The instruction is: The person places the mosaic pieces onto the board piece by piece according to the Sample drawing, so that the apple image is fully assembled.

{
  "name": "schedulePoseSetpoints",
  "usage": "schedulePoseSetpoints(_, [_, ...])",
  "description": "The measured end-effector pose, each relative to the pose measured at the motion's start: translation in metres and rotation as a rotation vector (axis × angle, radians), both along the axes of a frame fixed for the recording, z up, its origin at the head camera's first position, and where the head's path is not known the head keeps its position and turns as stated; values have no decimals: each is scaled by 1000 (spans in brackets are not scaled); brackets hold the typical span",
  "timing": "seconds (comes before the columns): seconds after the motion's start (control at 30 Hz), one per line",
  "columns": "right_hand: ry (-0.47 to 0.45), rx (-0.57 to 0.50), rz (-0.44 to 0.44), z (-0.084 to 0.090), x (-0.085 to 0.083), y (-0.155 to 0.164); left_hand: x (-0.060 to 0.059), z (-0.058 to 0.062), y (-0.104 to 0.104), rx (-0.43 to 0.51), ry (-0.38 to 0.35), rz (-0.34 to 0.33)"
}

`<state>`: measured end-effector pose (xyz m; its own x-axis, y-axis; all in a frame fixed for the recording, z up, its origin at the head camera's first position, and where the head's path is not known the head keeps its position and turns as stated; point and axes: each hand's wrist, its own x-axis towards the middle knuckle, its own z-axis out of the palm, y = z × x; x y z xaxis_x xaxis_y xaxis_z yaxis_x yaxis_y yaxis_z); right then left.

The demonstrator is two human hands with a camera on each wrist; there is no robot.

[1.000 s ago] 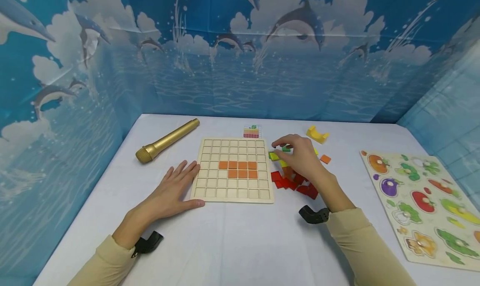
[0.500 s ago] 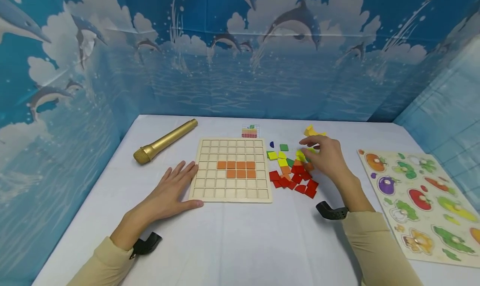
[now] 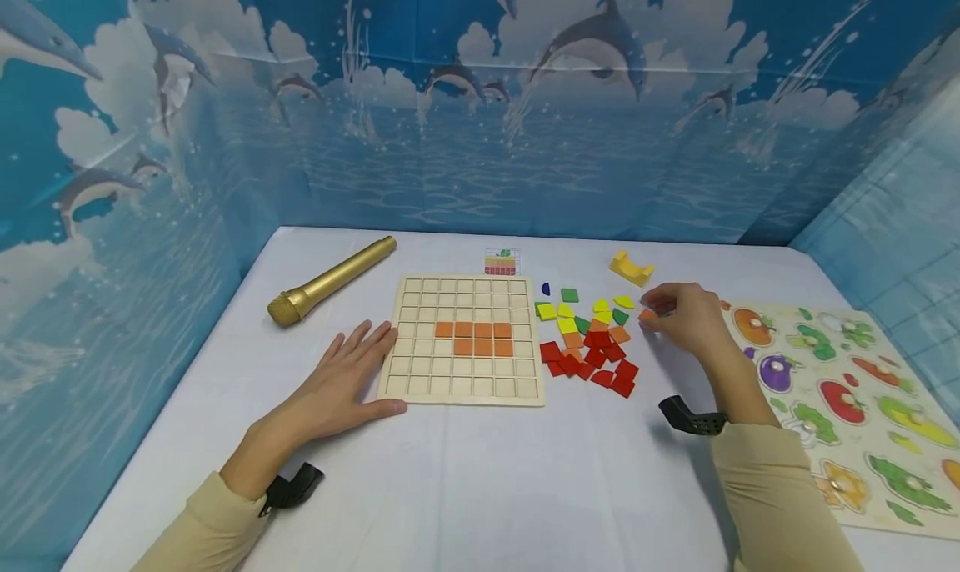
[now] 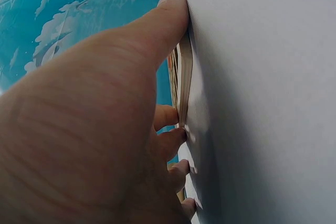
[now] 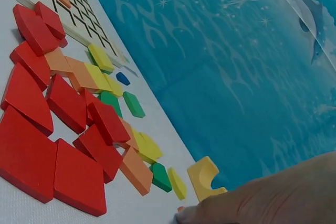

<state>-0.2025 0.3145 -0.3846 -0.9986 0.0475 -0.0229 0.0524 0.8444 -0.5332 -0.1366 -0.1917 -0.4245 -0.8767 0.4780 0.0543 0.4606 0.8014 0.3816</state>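
A wooden grid board [image 3: 465, 388] lies mid-table with several orange tiles [image 3: 474, 338] set in its middle rows. My left hand [image 3: 358, 365] rests flat and open on the table, fingers and thumb against the board's left edge [image 4: 184, 77]. To the right of the board lies a loose pile of red, orange, yellow and green tiles [image 3: 592, 351]. My right hand [image 3: 652, 315] is just right of the pile, its curled fingers pinching a single orange tile [image 3: 647, 313]. In the right wrist view the pile [image 5: 68, 108] fills the left side and the hand [image 5: 262, 198] shows at the bottom right.
A gold microphone [image 3: 330, 282] lies left of the board. A small pattern card [image 3: 501, 263] and a yellow arch block [image 3: 632, 267] sit behind the tiles. A fruit peg puzzle [image 3: 847, 388] fills the right side. Blue dolphin walls enclose the table.
My right hand has moved from the green tiles beside the board rightward across the pile to the lone orange tile. The left hand has stayed put.
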Motion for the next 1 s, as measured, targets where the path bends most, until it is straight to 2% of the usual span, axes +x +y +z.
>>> schedulePoseSetpoints(0.17, [9, 16, -9, -2, 0, 2, -1, -1, 1, -11, -11, -1])
schedulePoseSetpoints(0.43, [99, 25, -9, -5, 0, 0, -2, -1, -1, -18, -19, -1])
schedulePoseSetpoints(0.77, [213, 0, 102, 3, -1, -21, -1, 1, -1, -15, -23, 11])
schedulePoseSetpoints(1.0, [178, -74, 150, 6, 3, -46, -1, 0, 0, -14, -19, 9])
